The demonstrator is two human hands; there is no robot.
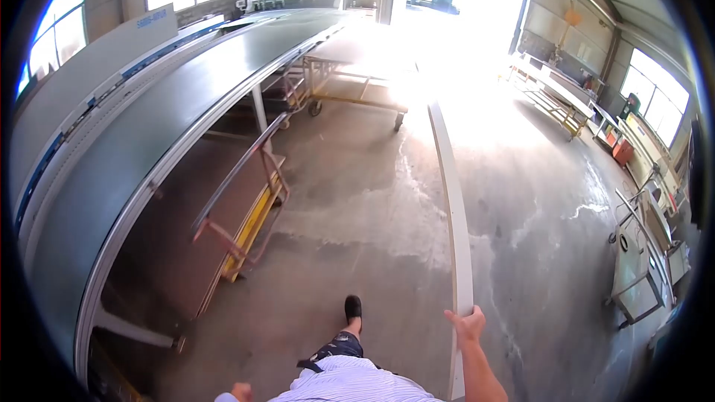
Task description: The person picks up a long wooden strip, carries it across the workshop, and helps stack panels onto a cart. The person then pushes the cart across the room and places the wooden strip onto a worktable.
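Note:
My right hand (468,325) is wrapped around a long, narrow white board (456,231), thumb on its upper side. The board runs forward from beside my right hip, and its far end fades into the glare of the doorway. Low at the bottom edge, my left hand (242,391) hangs beside my striped shirt, away from the board. Its fingers look curled in, and nothing shows in them; the view cuts off part of that arm.
A long machine table (167,123) lines the left side. Beneath it stands a cart (253,231) with a red handle and stacked sheets. A wheeled yellow-framed table (357,100) is ahead. To the right are a metal trolley (639,275) and a workbench (551,89). Bright light floods the open doorway.

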